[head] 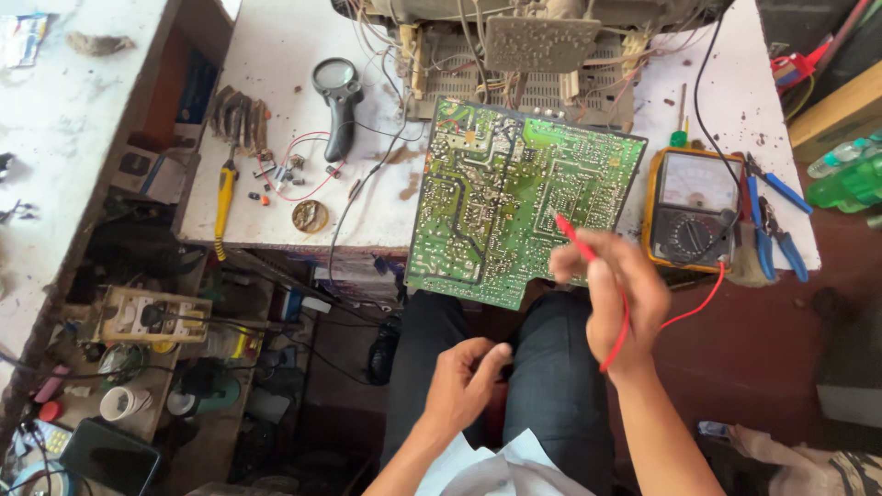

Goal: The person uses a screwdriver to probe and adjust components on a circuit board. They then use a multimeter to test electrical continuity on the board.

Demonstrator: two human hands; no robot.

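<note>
A large green circuit board (501, 197) leans over the front edge of the white workbench (276, 55), solder side up, wired to a device chassis (533, 46) behind it. My right hand (616, 298) grips a red test probe (574, 241) whose tip touches the board's lower right area. Its red lead (694, 308) runs to an orange-cased analog multimeter (691, 209) on the right. My left hand (464, 381) is low over my lap, fingers curled around something dark that I cannot make out.
On the bench lie a black magnifier (338, 96), a yellow-handled screwdriver (223, 197), small loose parts (280, 174), a green screwdriver (680, 124) and blue-handled pliers (776, 225). A cluttered shelf (147, 317) stands at lower left. Green bottles (850, 174) sit at right.
</note>
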